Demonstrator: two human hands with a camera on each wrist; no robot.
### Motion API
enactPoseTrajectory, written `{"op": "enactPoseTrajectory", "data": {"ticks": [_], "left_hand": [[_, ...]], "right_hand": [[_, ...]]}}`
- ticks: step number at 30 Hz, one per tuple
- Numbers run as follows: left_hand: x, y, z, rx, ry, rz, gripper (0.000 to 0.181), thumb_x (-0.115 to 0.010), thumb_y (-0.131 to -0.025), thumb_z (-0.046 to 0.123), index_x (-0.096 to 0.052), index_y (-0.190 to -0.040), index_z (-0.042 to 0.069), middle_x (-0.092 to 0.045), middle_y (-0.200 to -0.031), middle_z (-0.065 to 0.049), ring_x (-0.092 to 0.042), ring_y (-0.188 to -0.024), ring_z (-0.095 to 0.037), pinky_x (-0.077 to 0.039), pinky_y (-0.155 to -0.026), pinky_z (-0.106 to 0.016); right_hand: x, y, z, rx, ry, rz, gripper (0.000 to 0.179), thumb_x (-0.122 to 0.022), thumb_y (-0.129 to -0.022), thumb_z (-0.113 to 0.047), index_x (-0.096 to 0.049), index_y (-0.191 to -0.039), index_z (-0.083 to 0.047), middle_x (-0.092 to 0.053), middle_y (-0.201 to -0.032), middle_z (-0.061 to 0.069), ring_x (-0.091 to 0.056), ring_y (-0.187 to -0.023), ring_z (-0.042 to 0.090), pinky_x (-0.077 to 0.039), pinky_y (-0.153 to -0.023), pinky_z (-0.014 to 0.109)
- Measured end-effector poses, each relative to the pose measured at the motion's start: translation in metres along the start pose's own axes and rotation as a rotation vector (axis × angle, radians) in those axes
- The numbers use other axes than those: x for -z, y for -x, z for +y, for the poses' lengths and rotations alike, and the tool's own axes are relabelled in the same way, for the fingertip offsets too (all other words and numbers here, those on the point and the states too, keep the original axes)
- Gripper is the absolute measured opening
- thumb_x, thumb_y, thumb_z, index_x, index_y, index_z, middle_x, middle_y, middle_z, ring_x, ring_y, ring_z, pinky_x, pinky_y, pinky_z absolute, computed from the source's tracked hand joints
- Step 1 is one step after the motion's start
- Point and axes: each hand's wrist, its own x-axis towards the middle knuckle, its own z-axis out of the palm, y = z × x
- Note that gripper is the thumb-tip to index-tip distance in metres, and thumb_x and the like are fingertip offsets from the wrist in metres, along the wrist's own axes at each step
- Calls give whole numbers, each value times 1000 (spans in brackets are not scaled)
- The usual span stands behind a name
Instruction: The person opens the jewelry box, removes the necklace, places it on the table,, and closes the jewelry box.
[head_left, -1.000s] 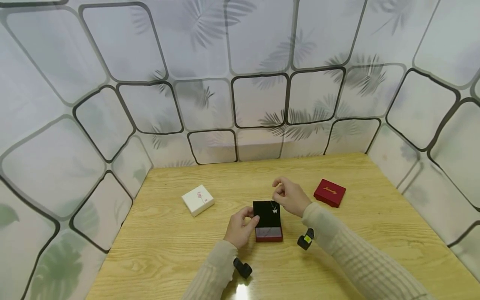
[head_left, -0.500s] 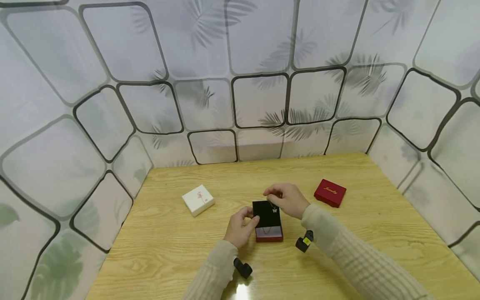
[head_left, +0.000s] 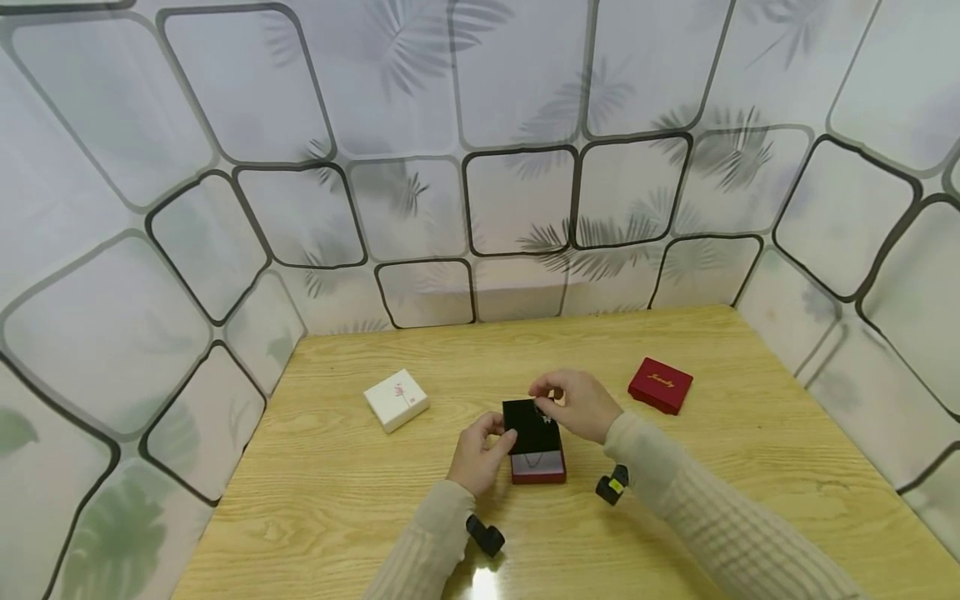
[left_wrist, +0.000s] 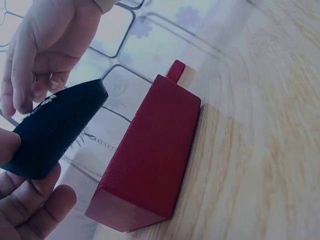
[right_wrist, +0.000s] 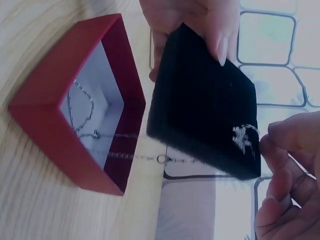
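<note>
My left hand [head_left: 480, 454] holds a black foam jewelry pad [right_wrist: 200, 95] by its left edge, thumb on top and fingers beneath. The pad is tilted above a red jewelry box base [right_wrist: 65, 70] with a whitish inside. A silver necklace [right_wrist: 242, 140] has its sparkling butterfly pendant against the pad's black face near the far right corner. Its chain [right_wrist: 120, 156] runs from under the pad down into the box. My right hand [head_left: 581, 407] pinches the necklace at the pad's edge beside the pendant, thumb and forefinger close together in the right wrist view.
A red lid [head_left: 660, 385] with gold lettering lies at the right on the wooden table [head_left: 337, 492]. At the left stands a white box [head_left: 396, 400] with a pink flower print. Patterned curtain [head_left: 517, 200] closes off the back and sides.
My right hand has come down and left onto the pad's far right corner. Chain now shows inside the box. My left hand has shifted the pad slightly up and left.
</note>
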Motion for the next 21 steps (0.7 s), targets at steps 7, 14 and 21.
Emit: {"op": "enactPoseTrajectory", "data": {"ticks": [7, 14, 21], "left_hand": [[8, 7, 38, 24, 5, -15, 15, -59, -94, 7, -63, -103, -4, -64, -95, -15, -58, -95, -26, -46, -80, -36], [8, 7, 37, 23, 8, -9, 15, -59, -94, 6, -63, -104, -3, -64, -97, -14, -58, -97, -27, -45, -80, -36], [8, 6, 36, 48, 32, -14, 14, -58, -94, 6, -63, -104, -4, -64, -95, -12, -57, -95, -23, -45, -76, -26]], "right_hand": [[12, 6, 10, 15, 34, 49, 10, -70, -88, -10, -71, -95, -18, -64, -88, -8, -55, -79, 12, -51, -72, 33], [19, 11, 22, 89, 32, 34, 10, -74, -85, -11, -71, -94, -15, -65, -91, -7, -57, -82, 16, -51, -72, 35], [16, 13, 28, 109, 34, -60, 21, -76, -84, -17, -70, -104, -17, -68, -101, -6, -59, -88, 14, -54, -74, 37]]}}
